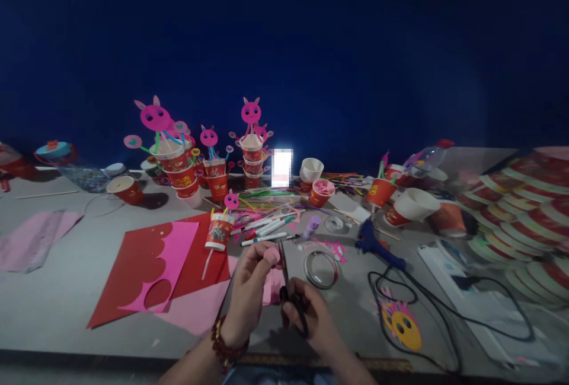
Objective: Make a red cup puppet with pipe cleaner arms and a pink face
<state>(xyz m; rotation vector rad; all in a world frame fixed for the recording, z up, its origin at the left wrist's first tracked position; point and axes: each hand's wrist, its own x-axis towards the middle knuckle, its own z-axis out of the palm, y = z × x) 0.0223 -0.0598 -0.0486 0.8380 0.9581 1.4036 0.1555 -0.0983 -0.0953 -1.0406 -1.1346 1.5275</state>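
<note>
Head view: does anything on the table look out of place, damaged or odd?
Mildly, yes. The black cord sprawls in loose loops beside the yellow paper face, so it might snag. The bright pink sheet has a scalloped edge and a round hole, but those look like cutting leftovers, not damage.

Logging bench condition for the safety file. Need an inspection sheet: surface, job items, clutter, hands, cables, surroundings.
Surface: flat grey tabletop, crowded toward the back.
Job items: small round pink paper piece; metal scissors with black handles, blades beside the piece.
Clutter: red paper sheet under a cut hot-pink sheet; white-barrelled felt-tip pens; silver ring; blue plastic glue gun; stacked red-and-white paper cups, blurred.
Left hand: pinches the pink piece.
Right hand: grips the scissors' handles.
Cables: black cable, loosely looped near a yellow round paper face.
Surroundings: dark blue backdrop; other people, nothing seen.
</note>
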